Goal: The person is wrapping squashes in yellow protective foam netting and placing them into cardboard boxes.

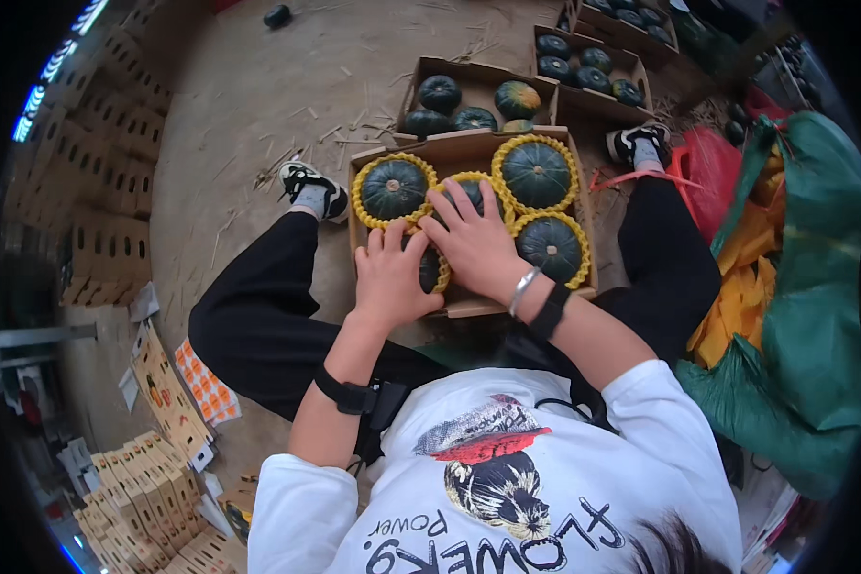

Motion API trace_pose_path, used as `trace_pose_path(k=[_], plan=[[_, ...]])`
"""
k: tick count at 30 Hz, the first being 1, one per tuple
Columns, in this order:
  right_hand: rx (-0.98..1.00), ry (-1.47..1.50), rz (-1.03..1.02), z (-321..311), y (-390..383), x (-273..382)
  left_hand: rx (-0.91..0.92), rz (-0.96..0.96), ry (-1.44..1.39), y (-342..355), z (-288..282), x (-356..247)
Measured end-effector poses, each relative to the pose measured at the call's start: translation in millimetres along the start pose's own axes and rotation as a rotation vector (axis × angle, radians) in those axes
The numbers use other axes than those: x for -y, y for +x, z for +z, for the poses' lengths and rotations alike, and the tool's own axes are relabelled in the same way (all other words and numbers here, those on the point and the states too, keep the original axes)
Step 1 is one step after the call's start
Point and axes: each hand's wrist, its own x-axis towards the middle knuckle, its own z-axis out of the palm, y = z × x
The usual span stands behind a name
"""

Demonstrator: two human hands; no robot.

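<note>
In front of me a cardboard box (474, 308) holds several dark green pumpkins wrapped in yellow foam nets. My left hand (392, 275) is curled over the near-left pumpkin (430, 271), its fingertips at the far side and its thumb at the near side. Spread fingers of my right hand (478, 247) lie on the middle pumpkin (475, 196) and its net. Uncovered in the box are the far-left pumpkin (393, 188), the far-right pumpkin (537, 175) and the near-right pumpkin (549, 247). Both hands hide much of the two pumpkins under them.
Beyond the box stand more open cartons (483, 73) of bare pumpkins. A loose pumpkin (277, 15) lies far left on the straw-strewn floor. Stacked cartons (115, 244) rise at left; a sticker sheet (207, 381) lies nearer. At right are a green sack (818, 277) and a red bag (706, 177).
</note>
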Motion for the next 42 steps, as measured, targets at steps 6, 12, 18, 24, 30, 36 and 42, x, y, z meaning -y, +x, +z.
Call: trace_pose_path(k=[6, 12, 18, 24, 30, 36, 42], plan=[[-0.032, 0.135, 0.112, -9.9, 8.3, -18.4, 0.025, 0.031, -0.036, 3.2, -9.6, -1.5], [-0.031, 0.185, 0.209, -3.8, 12.2, -5.8, -0.040, -0.041, 0.055, 3.5, 6.8, -12.2], [-0.304, 0.689, 0.125, -32.1, -17.3, -27.8, -0.041, -0.043, 0.043, 2.4, 6.4, -15.2], [-0.748, -0.068, 1.035, -130.8, -211.3, -127.4, -0.166, -0.098, -0.118, -37.0, -19.0, -14.6], [-0.183, 0.148, 1.419, 21.7, -485.6, -271.0, -0.171, -0.134, -0.261, -35.8, 2.6, -4.9], [-0.377, -0.321, 1.160, -138.2, -291.6, -150.2, -0.142, -0.074, -0.342, -42.6, -45.9, -23.1], [-0.219, 1.028, 0.633, -146.0, -131.4, -31.6, 0.320, 0.104, -1.076, -22.0, -73.6, -91.0]])
